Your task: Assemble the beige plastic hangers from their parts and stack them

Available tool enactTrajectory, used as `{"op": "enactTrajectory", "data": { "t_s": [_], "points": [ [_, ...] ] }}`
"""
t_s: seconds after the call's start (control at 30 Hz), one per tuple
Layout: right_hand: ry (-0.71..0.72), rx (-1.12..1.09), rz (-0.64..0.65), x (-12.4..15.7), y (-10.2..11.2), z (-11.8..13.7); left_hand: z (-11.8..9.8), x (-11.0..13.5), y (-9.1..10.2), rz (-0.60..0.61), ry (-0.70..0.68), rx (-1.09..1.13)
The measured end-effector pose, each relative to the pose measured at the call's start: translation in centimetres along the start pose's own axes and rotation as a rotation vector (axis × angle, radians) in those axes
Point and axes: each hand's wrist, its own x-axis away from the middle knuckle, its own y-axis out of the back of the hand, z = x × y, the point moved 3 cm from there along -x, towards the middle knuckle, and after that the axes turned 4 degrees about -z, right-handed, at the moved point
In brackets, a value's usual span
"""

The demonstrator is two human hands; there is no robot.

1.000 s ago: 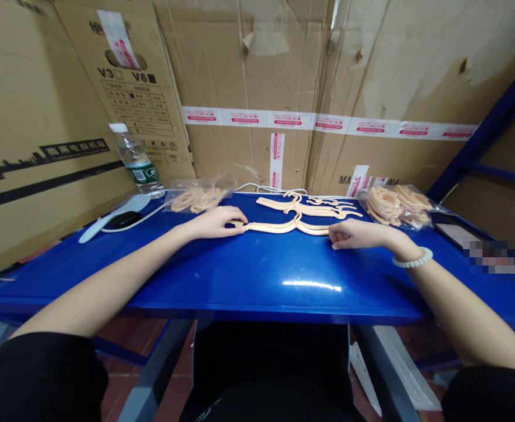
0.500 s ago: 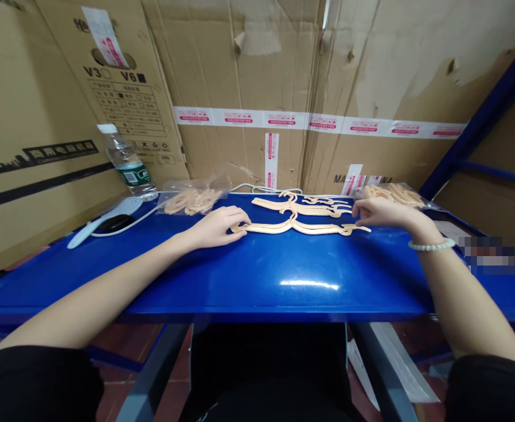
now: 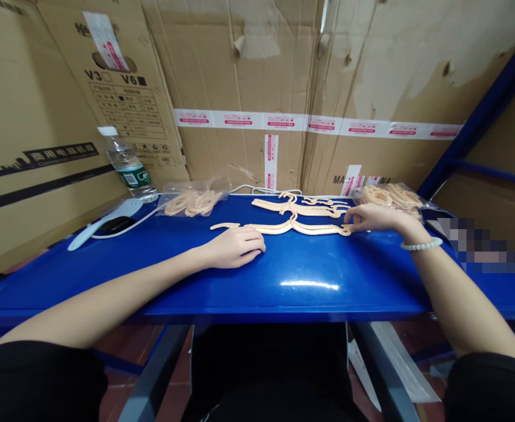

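A long peach plastic hanger (image 3: 284, 227) lies flat on the blue table (image 3: 257, 275), with more hangers (image 3: 304, 206) just behind it. My left hand (image 3: 235, 246) rests on the table in front of the hanger's left half, fingers curled under, holding nothing that I can see. My right hand (image 3: 369, 217) pinches the right end of the front hanger between its fingertips. A bead bracelet (image 3: 421, 245) sits on my right wrist.
Clear bags of peach parts lie at the back left (image 3: 193, 199) and back right (image 3: 392, 196). A water bottle (image 3: 128, 164), a white corded device (image 3: 103, 223) and a dark object (image 3: 115, 224) are at the left. Cardboard boxes (image 3: 257, 88) wall the table's back.
My left hand let go of the hanger's left end and drew back toward me onto the table. My right hand moved out to the hanger's right tip. The hanger's left arm now lies uncovered.
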Motion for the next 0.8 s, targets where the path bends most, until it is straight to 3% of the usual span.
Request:
{"op": "enactTrajectory", "data": {
  "t_s": [0.17,0.43,0.63,0.8],
  "points": [
    [0.042,0.03,-0.117,-0.4,0.2,-0.1,0.2,0.1,-0.1,-0.004,0.01,0.012],
    [0.039,0.025,-0.529,-1.6,0.3,-1.1,-0.3,0.0,0.0,-0.002,0.018,0.026],
    [-0.004,0.093,-0.483,-3.7,-0.8,-0.3,-1.5,-0.5,-0.2,-0.022,0.01,0.231],
    [0.012,0.14,-0.383,-6.2,-0.7,0.3,-1.7,-0.7,-0.3,-0.02,-0.01,0.217]
  ]
}}
